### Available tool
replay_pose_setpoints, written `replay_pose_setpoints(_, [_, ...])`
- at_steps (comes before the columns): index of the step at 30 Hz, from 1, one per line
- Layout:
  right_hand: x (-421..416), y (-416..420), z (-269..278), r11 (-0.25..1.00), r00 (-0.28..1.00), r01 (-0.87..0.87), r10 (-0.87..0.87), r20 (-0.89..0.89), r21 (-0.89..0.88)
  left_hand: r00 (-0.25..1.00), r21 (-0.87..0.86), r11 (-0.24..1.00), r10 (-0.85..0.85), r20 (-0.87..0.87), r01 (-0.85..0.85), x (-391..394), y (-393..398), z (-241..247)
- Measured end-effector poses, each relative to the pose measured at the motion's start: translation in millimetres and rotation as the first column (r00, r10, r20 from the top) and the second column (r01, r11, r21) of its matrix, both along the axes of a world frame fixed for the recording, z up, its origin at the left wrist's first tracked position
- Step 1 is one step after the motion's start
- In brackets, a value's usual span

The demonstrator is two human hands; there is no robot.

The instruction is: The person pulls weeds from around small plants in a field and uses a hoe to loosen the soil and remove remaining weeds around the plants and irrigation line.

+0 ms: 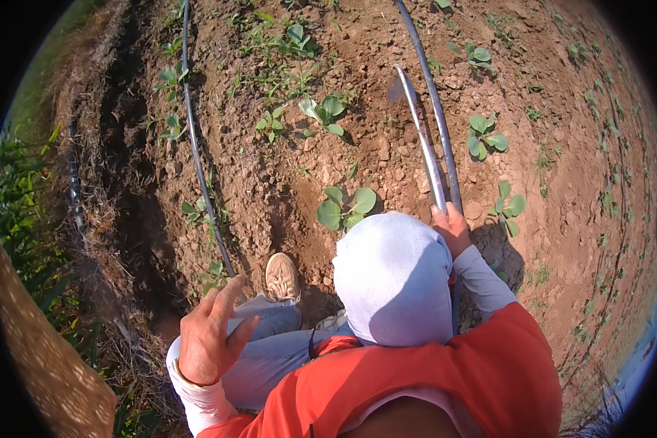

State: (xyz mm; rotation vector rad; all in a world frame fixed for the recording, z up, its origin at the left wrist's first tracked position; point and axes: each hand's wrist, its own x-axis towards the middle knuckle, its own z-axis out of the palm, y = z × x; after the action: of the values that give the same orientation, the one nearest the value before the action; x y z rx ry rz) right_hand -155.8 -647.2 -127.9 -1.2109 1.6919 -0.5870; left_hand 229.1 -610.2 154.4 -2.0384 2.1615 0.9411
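My right hand grips the lower end of a long, shiny metal-handled tool, likely a hoe. A dark, blurred blade shows at its far end, close to the soil. Right beside the handle runs a black drip irrigation hose, which passes by or under my right hand. My left hand is raised over my jeans, fingers apart, holding nothing. Ahead of my bent, light blue denim knee grows a young broad-leaved plant, probably cabbage. The knee hides the ground behind it.
Another drip hose runs along the left plant row. More seedlings and small weeds stand in the cloddy brown soil. My tan shoe rests between the rows. Far left are dry grass and green plants.
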Motion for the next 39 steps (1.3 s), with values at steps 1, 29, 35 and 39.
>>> replay_pose_setpoints(1, [-2.6,-21.4,-14.1,0.998,0.998,-0.049,0.047,-0.032,-0.041,1.000,-0.003,1.000,-0.007,-0.003,0.007,-0.6,-2.3,0.4])
replay_pose_setpoints(29, [43.9,-217.7,-43.9,0.982,0.948,-0.053,-0.007,-0.318,-0.180,1.000,0.000,1.000,-0.007,0.012,0.007,-0.6,-20.8,-0.4])
replay_pose_setpoints(35, [38.1,-136.3,-48.2,0.972,0.976,-0.117,0.075,-0.206,-0.204,0.999,0.092,0.995,0.037,0.003,-0.037,0.7,-19.2,1.0])
replay_pose_setpoints(39, [67.5,-209.8,-17.2,0.997,0.990,0.012,-0.002,0.142,-0.070,1.000,0.093,0.996,-0.008,0.007,0.007,-0.2,-28.5,0.6])
